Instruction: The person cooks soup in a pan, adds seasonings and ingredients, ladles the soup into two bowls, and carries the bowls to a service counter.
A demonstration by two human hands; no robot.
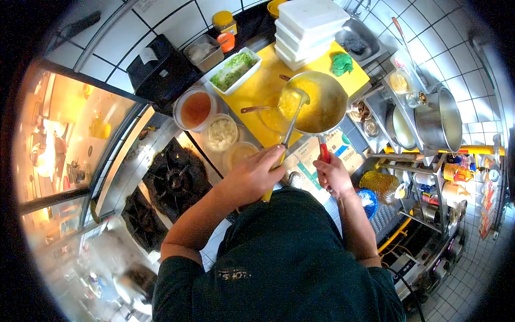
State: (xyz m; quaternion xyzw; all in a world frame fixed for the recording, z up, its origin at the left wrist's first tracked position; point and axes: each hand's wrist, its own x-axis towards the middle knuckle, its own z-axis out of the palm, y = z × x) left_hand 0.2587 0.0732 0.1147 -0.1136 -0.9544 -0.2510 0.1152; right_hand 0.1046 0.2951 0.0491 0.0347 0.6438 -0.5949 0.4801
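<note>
A ladle (292,115) is gripped in the left hand (256,174), its bowl heaped with yellow food inside a steel pan (321,102). The pan's red handle (324,153) is clasped by the right hand (333,174). The pan is held over a yellow board (257,88), with three tubs (221,133) at its left and white boxes (308,27) stacked at its far edge.

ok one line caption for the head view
Left hand works a ladle in a pan steadied by the right hand.

ladle handle (282,153) hidden under left hand (252,174), pan's far rim (316,102) blurred
</note>
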